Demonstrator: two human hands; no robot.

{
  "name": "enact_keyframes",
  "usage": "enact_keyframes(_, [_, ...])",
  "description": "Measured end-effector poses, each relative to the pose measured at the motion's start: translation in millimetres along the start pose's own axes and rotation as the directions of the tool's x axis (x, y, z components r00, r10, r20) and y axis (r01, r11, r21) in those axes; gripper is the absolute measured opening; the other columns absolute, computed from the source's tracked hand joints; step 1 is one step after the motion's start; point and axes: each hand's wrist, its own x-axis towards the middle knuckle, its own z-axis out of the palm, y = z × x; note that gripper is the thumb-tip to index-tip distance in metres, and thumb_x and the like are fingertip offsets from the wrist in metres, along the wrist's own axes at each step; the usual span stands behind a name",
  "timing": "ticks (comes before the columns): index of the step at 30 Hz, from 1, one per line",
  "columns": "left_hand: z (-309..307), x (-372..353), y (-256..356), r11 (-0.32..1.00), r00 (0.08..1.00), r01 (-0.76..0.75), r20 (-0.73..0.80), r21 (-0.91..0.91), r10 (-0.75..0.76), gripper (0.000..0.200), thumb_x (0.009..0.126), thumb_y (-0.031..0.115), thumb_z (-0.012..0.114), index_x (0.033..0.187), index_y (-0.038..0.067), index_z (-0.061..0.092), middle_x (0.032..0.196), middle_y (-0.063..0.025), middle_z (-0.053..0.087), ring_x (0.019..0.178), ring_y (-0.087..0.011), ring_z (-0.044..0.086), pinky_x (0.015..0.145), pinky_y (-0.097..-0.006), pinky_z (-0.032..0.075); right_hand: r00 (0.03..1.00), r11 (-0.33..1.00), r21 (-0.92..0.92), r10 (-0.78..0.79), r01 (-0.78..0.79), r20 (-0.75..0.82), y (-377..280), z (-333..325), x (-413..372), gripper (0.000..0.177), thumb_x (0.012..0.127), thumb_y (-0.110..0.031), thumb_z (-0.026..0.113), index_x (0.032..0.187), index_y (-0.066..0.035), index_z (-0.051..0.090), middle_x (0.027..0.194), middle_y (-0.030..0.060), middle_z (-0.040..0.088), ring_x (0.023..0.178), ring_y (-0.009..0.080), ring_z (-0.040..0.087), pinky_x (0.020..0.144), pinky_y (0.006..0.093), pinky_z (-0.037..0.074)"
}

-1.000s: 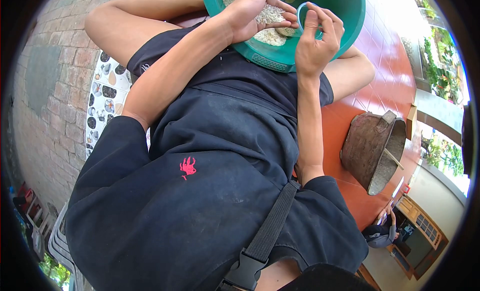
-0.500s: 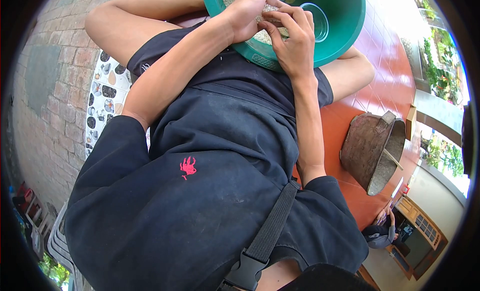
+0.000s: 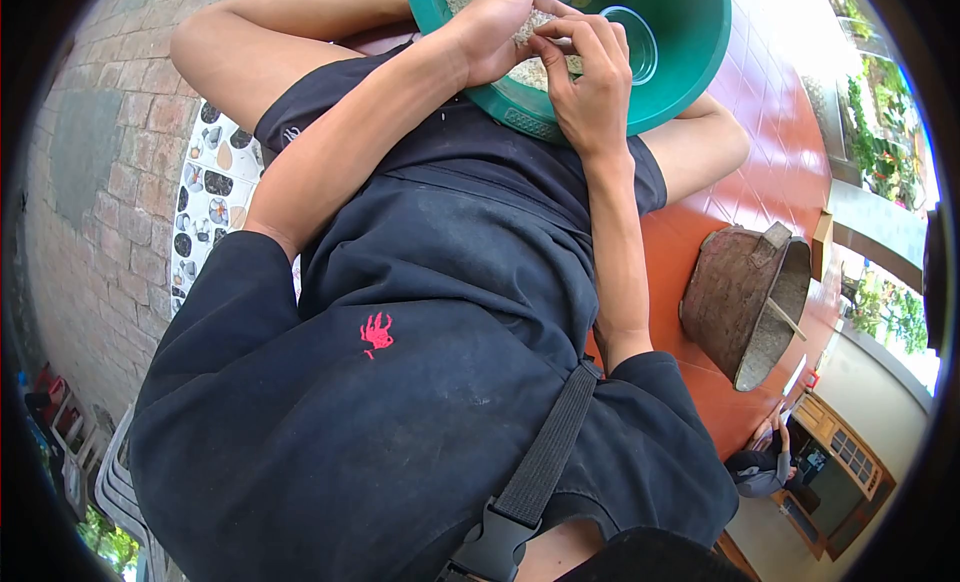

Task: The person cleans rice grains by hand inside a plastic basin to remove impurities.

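The right hand [image 3: 590, 92] is pinching its fingertips together at the white grains [image 3: 522, 74], anything gripped being too small to see, while the left hand [image 3: 495, 22] is curling over them, its grasp hidden, inside the green basin [image 3: 690, 42], which is running off the top edge.

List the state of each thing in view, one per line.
Basin: on the lap, holding rice.
Rice: loose, some in the left palm.
Cup: resting in the basin, unheld.
Left hand: cupped open under rice.
Right hand: fingertips pinched on rice.
Bucket: tipped on its side, stick inside.
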Motion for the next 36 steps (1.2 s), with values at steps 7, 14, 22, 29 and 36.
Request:
enact_keyframes(7, [-6,5,0,0.999,0.996,0.011,0.091,-0.032,-0.008,0.045,0.110,0.032,0.037,0.111,-0.003,0.064,0.100,-0.0125,0.070,0.088,-0.0212,0.067,0.081,-0.0330,0.054,0.996,0.994,0.083,0.077,-0.073,-0.042,-3,-1,1,0.011,0.086,-0.004,0.077,0.093,-0.004,0.068,0.095,0.0078,0.069,0.084,0.0276,0.059,0.075,0.0384,0.048])
enact_keyframes(14, [-5,4,-1,0.987,0.992,0.047,0.122,-0.152,-0.028,0.049,0.111,0.030,0.033,0.112,-0.011,0.061,0.096,-0.0202,0.071,0.087,-0.0296,0.072,0.084,-0.0392,0.062,0.908,0.972,-0.057,0.190,-0.227,-0.374,1,-12,2,0.010,0.090,-0.010,0.079,0.093,-0.004,0.071,0.086,0.0060,0.069,0.078,0.0225,0.060,0.069,0.0349,0.050])
enact_keyframes(22, [-3,4,0,0.993,0.998,0.041,0.061,-0.113,-0.035,0.050,0.111,0.031,0.033,0.112,-0.011,0.061,0.098,-0.0220,0.072,0.091,-0.0310,0.074,0.086,-0.0406,0.062,0.817,0.926,-0.023,0.321,-0.377,-0.480,10,-12,-1,0.013,0.089,-0.013,0.082,0.092,-0.003,0.074,0.082,0.0052,0.069,0.070,0.0182,0.060,0.065,0.0333,0.049])
enact_keyframes(29, [-1,3,1,0.990,0.998,0.045,0.060,-0.134,-0.037,0.050,0.111,0.031,0.033,0.112,-0.011,0.061,0.098,-0.0218,0.072,0.090,-0.0312,0.074,0.085,-0.0400,0.063,0.795,0.910,0.029,0.377,-0.414,-0.476,12,-11,-2,0.014,0.088,-0.013,0.083,0.091,-0.002,0.074,0.082,0.0053,0.069,0.069,0.0166,0.060,0.064,0.0325,0.048])
enact_keyframes(36, [-5,6,-1,0.990,0.996,0.052,0.077,-0.129,-0.042,0.051,0.111,0.031,0.033,0.112,-0.011,0.061,0.097,-0.0223,0.072,0.089,-0.0318,0.074,0.083,-0.0403,0.063,0.790,0.901,0.010,0.386,-0.434,-0.476,9,-13,-1,0.015,0.089,-0.014,0.082,0.090,-0.003,0.073,0.082,0.0039,0.069,0.073,0.0171,0.059,0.066,0.0322,0.048])
